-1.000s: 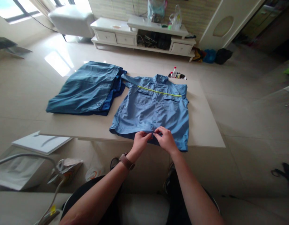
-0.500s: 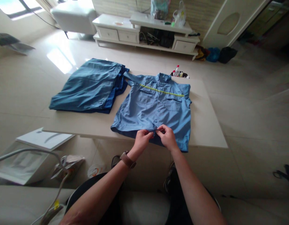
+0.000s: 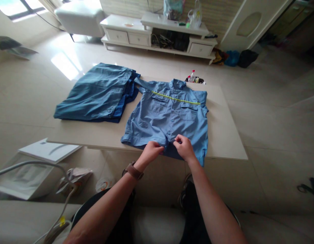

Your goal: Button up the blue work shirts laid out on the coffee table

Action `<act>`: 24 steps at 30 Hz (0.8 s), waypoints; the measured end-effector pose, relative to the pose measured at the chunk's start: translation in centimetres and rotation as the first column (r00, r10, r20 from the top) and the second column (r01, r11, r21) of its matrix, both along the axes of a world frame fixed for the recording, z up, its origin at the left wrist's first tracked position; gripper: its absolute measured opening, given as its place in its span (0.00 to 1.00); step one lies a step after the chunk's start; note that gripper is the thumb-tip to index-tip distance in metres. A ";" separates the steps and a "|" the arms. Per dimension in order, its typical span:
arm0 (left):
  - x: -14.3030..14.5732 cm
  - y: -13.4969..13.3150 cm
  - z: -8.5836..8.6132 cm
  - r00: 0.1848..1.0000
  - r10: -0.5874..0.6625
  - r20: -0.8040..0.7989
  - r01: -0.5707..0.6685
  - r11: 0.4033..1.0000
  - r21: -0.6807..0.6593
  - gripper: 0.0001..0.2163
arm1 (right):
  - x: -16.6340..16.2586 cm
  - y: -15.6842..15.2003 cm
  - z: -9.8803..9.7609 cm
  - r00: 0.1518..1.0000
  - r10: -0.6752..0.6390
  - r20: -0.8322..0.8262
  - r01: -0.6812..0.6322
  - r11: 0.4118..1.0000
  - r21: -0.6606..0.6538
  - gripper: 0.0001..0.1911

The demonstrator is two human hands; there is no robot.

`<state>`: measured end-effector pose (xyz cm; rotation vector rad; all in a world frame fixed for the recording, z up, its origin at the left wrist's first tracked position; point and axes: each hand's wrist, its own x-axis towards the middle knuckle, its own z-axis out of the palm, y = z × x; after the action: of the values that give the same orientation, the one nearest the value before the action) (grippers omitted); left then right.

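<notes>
A blue work shirt (image 3: 157, 118) with a yellow stripe across the chest lies front up on the low table, its hem hanging over the near edge. My left hand (image 3: 153, 150), a brown watch on its wrist, pinches the hem just left of the button line. On the other side of the opening, my right hand (image 3: 182, 146) has its fingers closed on the hem too. A small gap separates the hands. To the left of the shirt lies a stack of folded blue garments (image 3: 96, 93).
The beige table (image 3: 223, 135) ends close to my knees. Bottles with red caps (image 3: 193, 74) show behind its far edge. A white TV cabinet (image 3: 116, 35) stands by the wall. At lower left are a white box (image 3: 27, 176) and a grey hose (image 3: 32, 162).
My hands have moved apart, the left one leftward and the right one slightly rightward. The hem between them has parted, and the shirt's lower front has shifted a little.
</notes>
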<state>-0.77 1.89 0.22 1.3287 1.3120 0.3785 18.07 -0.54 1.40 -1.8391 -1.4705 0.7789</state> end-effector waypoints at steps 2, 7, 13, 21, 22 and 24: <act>-0.3 -0.3 0.0 0.974 -0.152 -0.167 0.158 0.987 0.025 0.13 | 0.2 -0.4 -0.4 0.988 0.105 0.110 -0.094 0.991 -0.100 0.05; -1.0 -0.6 0.6 0.781 -0.135 -0.609 0.291 0.943 0.164 0.11 | 0.3 -1.3 -1.7 0.858 0.493 0.147 -0.405 0.823 -0.400 0.05; -1.7 -0.3 -0.5 0.782 -0.185 -0.594 0.468 0.805 0.364 0.22 | 0.4 -0.8 -2.2 0.855 0.425 0.298 -0.373 0.902 -0.217 0.12; -1.6 -1.6 -1.3 0.658 -0.334 -0.675 0.597 0.778 0.197 0.29 | 0.1 -1.7 -3.9 0.820 0.502 0.275 -0.398 0.846 -0.355 0.32; -1.5 -1.6 -1.0 0.655 -0.330 -0.680 0.598 0.777 0.199 0.28 | -0.1 -1.8 -3.9 0.820 0.500 0.281 -0.393 0.847 -0.359 0.34; -1.3 -1.6 -0.6 0.653 -0.325 -0.685 0.601 0.772 0.207 0.24 | -0.5 -1.8 -3.5 0.817 0.492 0.301 -0.379 0.851 -0.363 0.37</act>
<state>-2.07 0.30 -0.36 2.2455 1.3613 -0.1992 17.59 -2.39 -2.11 -1.9651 -2.1970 0.9238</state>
